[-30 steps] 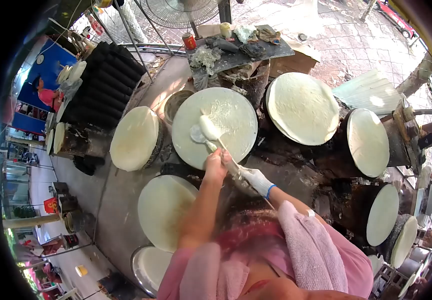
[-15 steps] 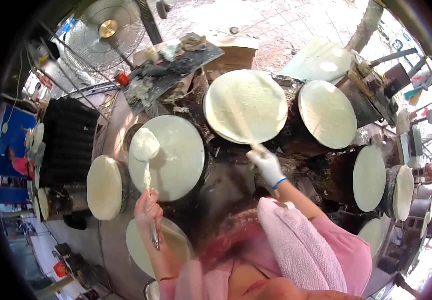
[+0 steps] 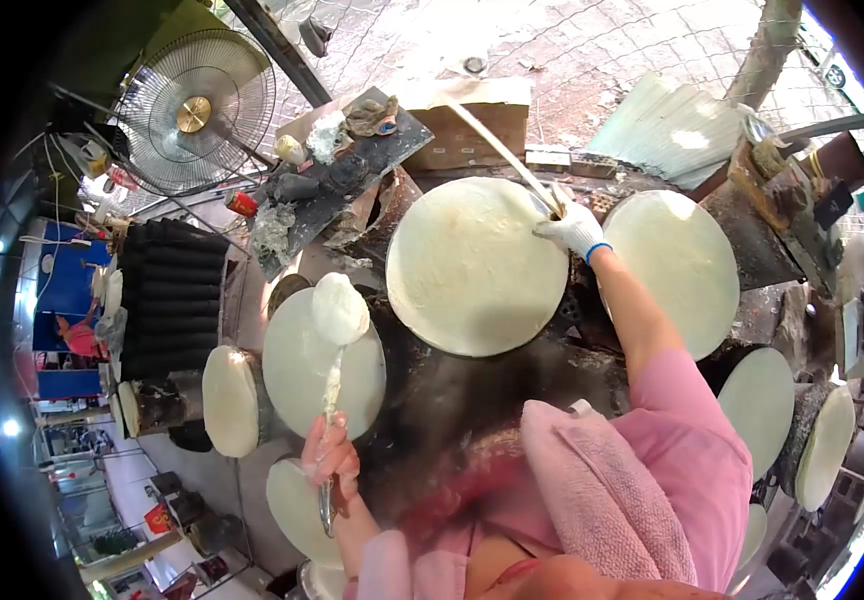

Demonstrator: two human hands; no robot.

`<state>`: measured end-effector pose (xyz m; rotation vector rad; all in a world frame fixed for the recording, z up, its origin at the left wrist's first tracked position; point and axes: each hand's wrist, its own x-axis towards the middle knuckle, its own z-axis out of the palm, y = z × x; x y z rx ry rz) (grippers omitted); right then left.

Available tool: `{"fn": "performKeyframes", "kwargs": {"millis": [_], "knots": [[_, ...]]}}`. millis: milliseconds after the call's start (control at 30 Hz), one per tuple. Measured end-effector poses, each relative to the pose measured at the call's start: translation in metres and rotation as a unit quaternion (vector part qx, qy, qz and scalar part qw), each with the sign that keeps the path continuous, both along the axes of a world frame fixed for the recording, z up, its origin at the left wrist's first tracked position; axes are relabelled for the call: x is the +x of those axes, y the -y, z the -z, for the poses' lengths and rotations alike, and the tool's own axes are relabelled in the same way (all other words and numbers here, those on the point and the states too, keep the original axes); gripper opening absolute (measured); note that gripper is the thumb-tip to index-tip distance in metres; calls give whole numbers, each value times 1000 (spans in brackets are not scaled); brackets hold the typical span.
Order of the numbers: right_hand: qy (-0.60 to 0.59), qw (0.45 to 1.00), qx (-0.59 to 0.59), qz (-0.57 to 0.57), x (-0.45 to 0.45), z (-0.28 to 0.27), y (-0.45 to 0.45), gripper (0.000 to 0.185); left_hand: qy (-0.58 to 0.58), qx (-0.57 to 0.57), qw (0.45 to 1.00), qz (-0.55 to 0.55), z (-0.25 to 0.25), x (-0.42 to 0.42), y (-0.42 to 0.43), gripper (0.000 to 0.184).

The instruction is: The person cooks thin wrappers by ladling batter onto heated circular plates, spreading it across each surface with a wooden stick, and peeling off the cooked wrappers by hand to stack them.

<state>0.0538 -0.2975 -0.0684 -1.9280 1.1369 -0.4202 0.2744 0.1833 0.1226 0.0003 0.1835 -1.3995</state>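
My bare left hand (image 3: 331, 455) is closed round the handle of a ladle (image 3: 333, 378), whose bowl is coated with pale batter. The bowl hangs over a round griddle (image 3: 302, 375) at the left. My right hand (image 3: 578, 230), in a white glove with a blue cuff, grips a long pale wooden stick (image 3: 500, 148) near one end. The stick points up and away past the far edge of the middle griddle. Pale, wrinkled batter (image 3: 472, 270) covers that griddle's round top. My right hand is over its right edge, beside another coated griddle (image 3: 674, 270).
More round griddles stand on both sides, including one at the left (image 3: 231, 402) and one at the right (image 3: 755, 410). A cluttered board (image 3: 407, 140) and a cardboard box (image 3: 482, 130) are beyond. A fan (image 3: 195, 110) stands at the far left.
My right hand has moved up and to the right with the stick, which lay across the middle griddle before. My left hand still holds the ladle. The camera view has shifted.
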Motion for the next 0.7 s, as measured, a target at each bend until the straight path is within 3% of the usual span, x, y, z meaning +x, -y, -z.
{"fn": "performKeyframes", "kwargs": {"millis": [33,100,200,300,500,567,600,700], "knots": [[2,1000,5,-31,5,14,8,95,-1,2,1000,-5,-3,-1,7,49],[-145,970,-183,-61,15,24,11,87,-9,4,1000,-15,-7,0,20,50],[-137,986,-73,-62,24,-25,-9,69,0,12,1000,-7,-11,11,33,49],[-133,988,-67,-44,34,-63,-41,68,34,53,998,5,-10,31,40,47],[4,997,-47,57,34,-133,-108,56,100,127,984,76,5,97,35,48],[40,994,-38,94,17,-140,-117,54,135,113,978,116,23,125,32,44],[56,989,0,135,9,-182,-134,52,152,116,972,136,34,138,32,43],[187,964,-35,185,-48,-207,-167,52,239,156,943,171,67,169,53,42]]}}
